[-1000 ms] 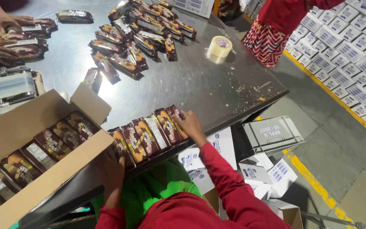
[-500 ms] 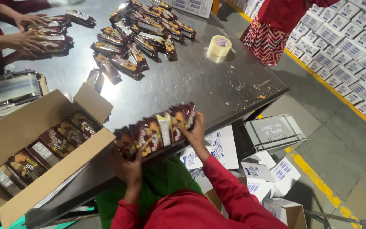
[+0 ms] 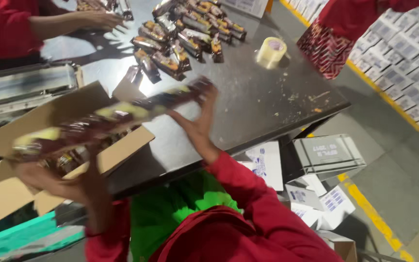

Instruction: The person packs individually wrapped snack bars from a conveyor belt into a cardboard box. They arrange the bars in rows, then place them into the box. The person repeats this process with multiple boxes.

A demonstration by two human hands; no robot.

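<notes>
1. The left hand [image 3: 56, 182] and the right hand [image 3: 197, 123] press inward on the two ends of a long row of wrapped bars [image 3: 107, 119], clamping it between the palms; the row is blurred and tilted, its left end lower.
2. The row hangs in the air over the open cardboard box [image 3: 122, 150], which sits at the near left edge of the dark worktop [image 3: 267, 102]. It is not yet set inside.
3. Some bars already lie in the box, just visible under the left end of the row, so the box looks partly filled.
4. A loose pile of bars [image 3: 185, 36] lies at the far side of the worktop, so plenty seems left to pack.
5. A roll of clear tape [image 3: 271, 50] stands near that pile, untouched; the box flaps are open.
6. Another person's hand [image 3: 98, 19] rests on the far left of the worktop.
</notes>
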